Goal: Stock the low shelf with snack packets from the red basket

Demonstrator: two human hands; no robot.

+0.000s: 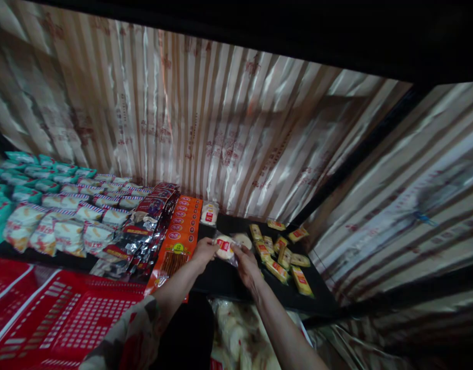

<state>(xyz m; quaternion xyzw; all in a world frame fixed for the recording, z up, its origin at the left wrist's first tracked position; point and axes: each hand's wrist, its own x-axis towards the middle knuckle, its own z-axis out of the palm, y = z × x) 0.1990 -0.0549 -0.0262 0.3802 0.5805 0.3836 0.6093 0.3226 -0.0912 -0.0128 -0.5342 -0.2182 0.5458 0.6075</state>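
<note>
Over the black shelf, my left hand [205,253] pinches the left edge of a round, pale packaged cake [224,246] in clear wrap with a red label. My right hand [247,264] grips the same pack from its right side. Just behind my right fingers is a second round pale cake [243,240]; whether I touch it cannot be made out. A similar white pack [209,214] with a red label stands farther back by the wall. To the right of my hands, several small yellow-wrapped snack packs [277,271] lie scattered.
Left of my hands are orange snack packets [186,221], dark shiny packets [155,205], rows of white bags [69,236] and teal bags [26,192]. Red baskets [86,308] sit in front. Below the shelf is a clear bag of pale packs [236,334]. A dark pole [360,146] slants at right.
</note>
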